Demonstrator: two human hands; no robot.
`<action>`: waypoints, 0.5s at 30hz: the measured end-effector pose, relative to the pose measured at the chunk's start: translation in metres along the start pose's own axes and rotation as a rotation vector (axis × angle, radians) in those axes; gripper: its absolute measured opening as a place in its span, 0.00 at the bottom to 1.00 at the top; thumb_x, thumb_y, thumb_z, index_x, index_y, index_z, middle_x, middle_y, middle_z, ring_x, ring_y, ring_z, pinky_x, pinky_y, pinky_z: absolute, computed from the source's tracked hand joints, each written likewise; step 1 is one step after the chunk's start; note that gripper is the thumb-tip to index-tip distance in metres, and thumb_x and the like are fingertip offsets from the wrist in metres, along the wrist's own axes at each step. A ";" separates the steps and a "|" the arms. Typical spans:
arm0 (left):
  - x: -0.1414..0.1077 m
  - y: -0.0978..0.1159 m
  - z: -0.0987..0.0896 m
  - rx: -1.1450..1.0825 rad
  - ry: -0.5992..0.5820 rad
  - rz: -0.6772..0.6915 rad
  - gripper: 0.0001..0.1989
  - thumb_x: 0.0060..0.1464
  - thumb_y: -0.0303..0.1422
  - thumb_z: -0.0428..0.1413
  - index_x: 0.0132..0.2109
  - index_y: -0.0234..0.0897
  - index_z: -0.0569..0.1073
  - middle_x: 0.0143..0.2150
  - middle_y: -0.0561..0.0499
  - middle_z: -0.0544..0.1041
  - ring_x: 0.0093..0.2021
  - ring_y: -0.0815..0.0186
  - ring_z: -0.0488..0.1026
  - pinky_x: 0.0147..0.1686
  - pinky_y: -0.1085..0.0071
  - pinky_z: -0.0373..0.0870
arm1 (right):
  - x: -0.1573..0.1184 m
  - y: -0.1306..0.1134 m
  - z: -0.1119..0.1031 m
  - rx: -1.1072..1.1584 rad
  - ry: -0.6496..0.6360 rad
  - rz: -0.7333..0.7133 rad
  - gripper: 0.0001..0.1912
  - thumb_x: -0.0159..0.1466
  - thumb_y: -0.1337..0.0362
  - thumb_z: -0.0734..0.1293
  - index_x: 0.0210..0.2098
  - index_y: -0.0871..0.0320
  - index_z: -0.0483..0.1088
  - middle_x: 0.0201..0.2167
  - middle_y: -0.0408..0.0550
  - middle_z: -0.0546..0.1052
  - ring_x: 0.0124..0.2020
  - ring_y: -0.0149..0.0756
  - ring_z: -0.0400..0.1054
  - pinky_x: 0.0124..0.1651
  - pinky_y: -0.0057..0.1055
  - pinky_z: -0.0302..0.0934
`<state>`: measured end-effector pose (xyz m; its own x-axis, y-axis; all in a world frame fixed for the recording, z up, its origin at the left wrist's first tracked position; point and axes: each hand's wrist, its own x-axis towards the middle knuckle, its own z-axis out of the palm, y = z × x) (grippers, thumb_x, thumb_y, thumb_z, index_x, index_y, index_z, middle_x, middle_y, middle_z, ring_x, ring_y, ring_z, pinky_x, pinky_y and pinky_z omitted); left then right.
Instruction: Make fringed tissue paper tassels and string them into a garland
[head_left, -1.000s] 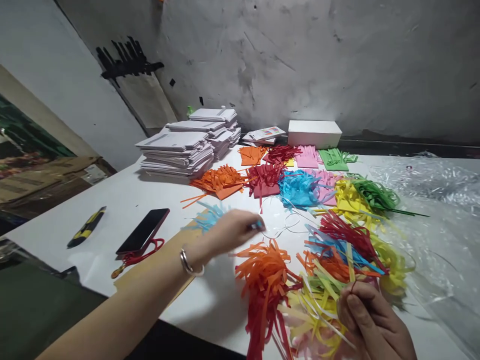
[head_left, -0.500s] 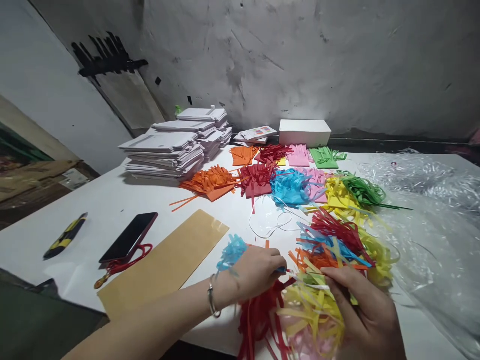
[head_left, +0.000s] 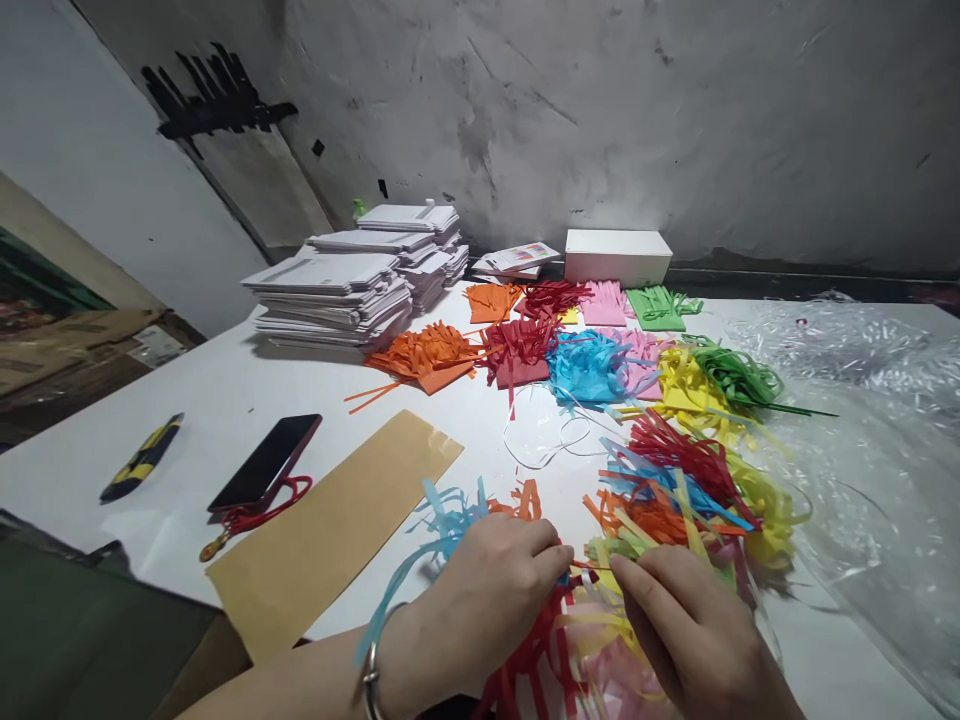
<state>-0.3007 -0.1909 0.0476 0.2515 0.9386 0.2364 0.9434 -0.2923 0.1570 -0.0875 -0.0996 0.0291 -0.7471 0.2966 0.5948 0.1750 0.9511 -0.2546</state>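
Note:
At the table's front, my left hand is closed around a bunch of fringed paper strips. Light blue strips and orange ones stick out behind it, and red strips hang below. My right hand pinches the end of a thin red strip stretched between both hands. Yellow and pink strips spread under the hands. Just beyond the right hand lies a pile of red, blue and orange fringes. A white string loops on the table.
Several coloured paper tassels lie in rows behind. White envelope-like stacks and a white box stand at the back. Clear plastic covers the right. Brown paper, a phone and a cutter lie left.
The right hand has shifted left, nearer the left hand, and a red strip now shows taut between them. Blue strips spread further over the left wrist. The view has shifted slightly.

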 end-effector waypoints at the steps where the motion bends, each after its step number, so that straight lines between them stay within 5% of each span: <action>1: 0.000 0.000 0.001 -0.006 -0.005 -0.002 0.09 0.60 0.23 0.53 0.41 0.38 0.76 0.30 0.50 0.77 0.25 0.65 0.69 0.25 0.68 0.60 | -0.001 0.001 0.001 -0.004 -0.002 -0.002 0.14 0.70 0.73 0.62 0.53 0.61 0.70 0.32 0.51 0.76 0.33 0.37 0.70 0.36 0.32 0.65; 7: 0.000 -0.001 0.000 -0.170 -0.070 -0.090 0.14 0.55 0.20 0.54 0.44 0.38 0.78 0.35 0.48 0.81 0.30 0.62 0.75 0.29 0.68 0.65 | -0.010 0.003 0.004 0.098 0.083 0.135 0.17 0.69 0.71 0.63 0.56 0.58 0.69 0.40 0.52 0.80 0.40 0.39 0.76 0.44 0.32 0.70; 10: 0.004 -0.003 -0.006 -0.507 -0.114 -0.216 0.17 0.53 0.20 0.54 0.46 0.40 0.78 0.38 0.50 0.83 0.34 0.63 0.77 0.36 0.69 0.69 | -0.007 -0.002 0.006 0.235 0.137 0.323 0.17 0.71 0.68 0.60 0.57 0.53 0.68 0.44 0.50 0.80 0.43 0.38 0.77 0.46 0.30 0.70; 15: 0.009 -0.001 -0.012 -1.013 -0.180 -0.493 0.11 0.51 0.23 0.55 0.40 0.38 0.77 0.35 0.54 0.81 0.34 0.67 0.75 0.36 0.73 0.69 | 0.008 -0.008 0.012 0.477 0.087 0.473 0.09 0.70 0.64 0.61 0.42 0.54 0.74 0.33 0.47 0.78 0.34 0.34 0.75 0.34 0.25 0.68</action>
<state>-0.3021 -0.1840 0.0615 0.0061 0.9810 -0.1939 0.3596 0.1788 0.9158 -0.1025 -0.1058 0.0271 -0.6017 0.6968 0.3905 0.1536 0.5807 -0.7995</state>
